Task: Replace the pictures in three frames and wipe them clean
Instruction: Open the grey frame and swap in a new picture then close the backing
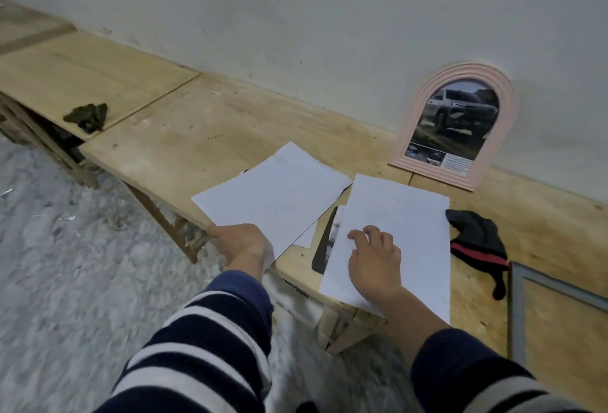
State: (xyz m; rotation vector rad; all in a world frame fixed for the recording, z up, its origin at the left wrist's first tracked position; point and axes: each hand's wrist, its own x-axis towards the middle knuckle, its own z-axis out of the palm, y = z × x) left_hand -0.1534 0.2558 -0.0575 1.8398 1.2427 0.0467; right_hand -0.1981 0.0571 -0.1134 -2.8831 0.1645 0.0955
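Plywood benches (204, 129) are running along a pale wall as the left hand (241, 241) is gripping a blank sheet (276, 195) by its near corner and the right hand (375, 259) is pressing spread fingers on another sheet (404, 225). Beyond, an arched pink frame (460, 126) holding a car picture is leaning upright against the wall; a black-and-red cloth (477, 241) is lying just right of the sheets.

No legible text anywhere.

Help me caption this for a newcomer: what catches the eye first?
The pink arched frame holding a car picture leans against the wall at right. In front, the left hand grips one white sheet, and the right hand rests on another.
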